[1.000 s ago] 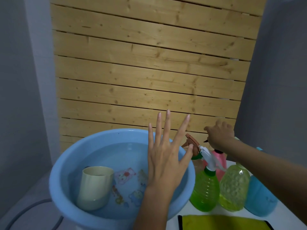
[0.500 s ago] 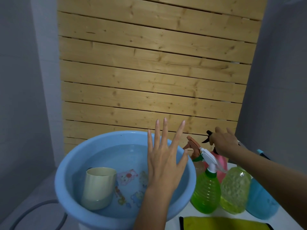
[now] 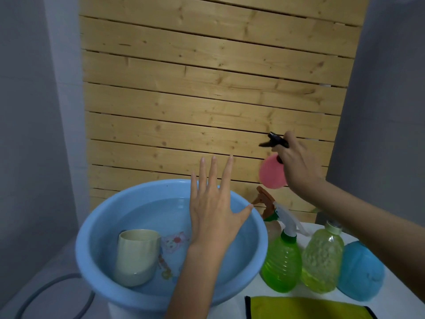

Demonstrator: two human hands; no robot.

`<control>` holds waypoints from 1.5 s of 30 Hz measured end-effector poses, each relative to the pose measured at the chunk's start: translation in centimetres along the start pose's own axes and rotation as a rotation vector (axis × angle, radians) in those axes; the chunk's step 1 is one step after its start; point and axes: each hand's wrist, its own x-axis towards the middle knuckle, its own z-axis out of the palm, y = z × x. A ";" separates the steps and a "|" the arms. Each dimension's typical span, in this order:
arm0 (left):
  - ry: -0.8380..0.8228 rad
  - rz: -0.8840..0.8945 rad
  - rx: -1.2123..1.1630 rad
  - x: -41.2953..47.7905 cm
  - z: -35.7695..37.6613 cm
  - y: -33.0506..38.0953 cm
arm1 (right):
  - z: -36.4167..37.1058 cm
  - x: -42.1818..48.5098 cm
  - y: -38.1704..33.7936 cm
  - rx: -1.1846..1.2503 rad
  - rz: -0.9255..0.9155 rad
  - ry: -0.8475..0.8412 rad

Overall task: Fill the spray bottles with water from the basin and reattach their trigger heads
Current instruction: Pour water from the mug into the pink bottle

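Observation:
My right hand grips the neck of a pink spray bottle with a black trigger head and holds it in the air above the other bottles. My left hand hovers flat with spread fingers over the blue basin, which holds water and a cream cup. On the white table stand a green bottle with a white trigger head, a yellow-green bottle with no head, a blue bottle, and a bottle with a brown trigger head behind them.
A yellow cloth lies at the table's front edge. A wooden slat wall rises behind the basin. Grey walls stand on both sides, and a grey hose curves at the lower left.
My right hand has lifted the pink bottle up off the table from behind the other bottles. My left hand stays spread over the basin.

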 end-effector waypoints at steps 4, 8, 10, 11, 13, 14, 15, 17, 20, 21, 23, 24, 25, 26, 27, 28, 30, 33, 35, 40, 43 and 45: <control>-0.072 -0.032 0.073 1.5 -2.0 -1.2 | -1.7 0.5 -2.2 0.337 0.036 0.168; -0.184 -0.030 0.133 2.9 -3.3 -3.3 | -1.8 0.6 -4.4 0.696 0.143 0.186; -0.211 -0.003 0.181 3.1 -3.8 -4.3 | -1.6 0.1 -5.2 0.891 0.182 0.099; -0.210 0.014 0.211 3.0 -4.1 -4.9 | -1.5 -0.2 -5.7 0.960 0.187 0.046; -0.236 0.046 0.262 2.3 -4.6 -5.7 | -1.1 -1.3 -6.4 1.091 0.200 -0.041; -0.266 0.062 0.280 1.9 -4.8 -6.0 | -0.8 -1.9 -6.8 1.196 0.220 -0.068; -0.291 0.079 0.301 1.4 -4.9 -6.5 | -0.3 -2.5 -7.4 1.323 0.249 -0.097; -0.320 0.100 0.321 0.8 -4.9 -7.0 | 0.5 -3.6 -8.3 1.527 0.306 -0.156; -0.338 0.098 0.344 0.3 -5.2 -7.6 | 1.4 -4.9 -9.7 1.696 0.385 -0.207; -0.321 0.102 0.326 0.1 -5.2 -7.8 | 1.8 -5.2 -10.0 1.753 0.417 -0.227; -0.281 0.104 0.319 -0.5 -5.2 -8.5 | 2.5 -5.9 -10.5 1.808 0.423 -0.269; -0.243 0.105 0.312 -0.7 -5.2 -8.9 | 2.6 -6.1 -10.5 1.763 0.382 -0.281; -0.206 0.110 0.310 -1.0 -5.1 -9.3 | 2.8 -6.2 -10.5 1.693 0.328 -0.296; -0.176 0.126 0.306 -1.2 -5.0 -9.6 | 2.4 -6.4 -10.4 1.633 0.275 -0.301; -0.154 0.144 0.298 -1.3 -4.9 -9.7 | 2.0 -6.5 -10.1 1.605 0.261 -0.294; -0.140 0.155 0.293 -1.5 -5.0 -9.8 | 1.8 -6.6 -9.9 1.623 0.297 -0.299; -0.118 0.171 0.301 -1.5 -5.2 -9.5 | 1.4 -6.9 -9.5 1.714 0.423 -0.379; -0.069 0.203 0.325 -1.6 -5.4 -9.0 | 1.5 -7.5 -9.2 1.859 0.517 -0.535; -0.039 0.226 0.333 -1.8 -5.4 -8.8 | 1.4 -8.0 -9.3 1.925 0.541 -0.588; -0.039 0.251 0.352 -1.8 -5.0 -9.2 | 1.1 -8.5 -9.6 2.103 0.612 -0.647; -0.043 0.241 0.343 -1.8 -4.9 -9.3 | 0.9 -8.6 -9.7 2.138 0.623 -0.621; -0.041 0.234 0.338 -1.9 -4.9 -9.3 | 1.0 -8.7 -9.8 2.163 0.612 -0.619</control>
